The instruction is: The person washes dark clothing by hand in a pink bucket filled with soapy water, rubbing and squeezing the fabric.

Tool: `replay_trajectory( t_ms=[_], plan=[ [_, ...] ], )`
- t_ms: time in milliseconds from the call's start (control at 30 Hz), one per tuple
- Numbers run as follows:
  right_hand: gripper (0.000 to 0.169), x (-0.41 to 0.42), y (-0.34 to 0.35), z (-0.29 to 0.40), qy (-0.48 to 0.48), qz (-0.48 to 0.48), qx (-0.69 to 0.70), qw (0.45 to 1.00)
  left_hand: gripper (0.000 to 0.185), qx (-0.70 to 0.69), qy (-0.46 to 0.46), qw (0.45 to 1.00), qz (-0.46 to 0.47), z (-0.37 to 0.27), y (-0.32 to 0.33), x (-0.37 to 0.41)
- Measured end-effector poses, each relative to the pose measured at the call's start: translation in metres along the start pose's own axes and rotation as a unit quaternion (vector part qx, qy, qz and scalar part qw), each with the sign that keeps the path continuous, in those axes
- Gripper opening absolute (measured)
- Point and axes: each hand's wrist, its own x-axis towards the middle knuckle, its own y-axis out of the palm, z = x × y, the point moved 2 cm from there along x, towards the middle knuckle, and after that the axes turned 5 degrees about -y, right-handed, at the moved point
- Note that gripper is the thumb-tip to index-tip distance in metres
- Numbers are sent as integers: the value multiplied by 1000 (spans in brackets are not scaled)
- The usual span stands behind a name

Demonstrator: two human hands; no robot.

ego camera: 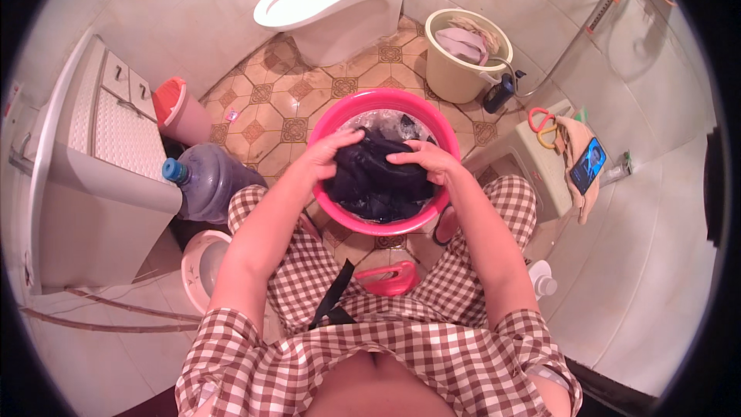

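A bright pink plastic basin (386, 230) stands on the tiled floor between my feet. Inside it a dark wet garment (376, 185) lies bunched up, with sudsy water (388, 120) showing along the far side. My left hand (329, 153) grips the garment's left edge, its fingers curled over the top. On the right, my right hand (431, 160) holds a fold of the same cloth, thumb pointing inward. Both hands are above the water, inside the basin's rim.
Beyond the basin stand a toilet (341, 6) and a cream bucket (457, 78) of clothes. A large water bottle (217, 179) and a pink bin (188, 116) are at left. A plastic stool (541, 168) at right bears scissors (541, 121), a cloth (573, 145) and a phone (588, 166).
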Motion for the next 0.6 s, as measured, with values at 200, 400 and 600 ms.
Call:
replay_trajectory(
  t_ms=[200,400,600],
  plan=[
    [46,1,18,10,-37,-83,-83,992,30,-64,178,973,132,-56,12,-26],
    [35,21,34,11,-12,-28,-259,965,30,-109,215,963,117,-67,10,-21],
    [24,10,3,43,-237,-80,29,968,31,-195,210,951,119,-71,9,-20]
  ],
)
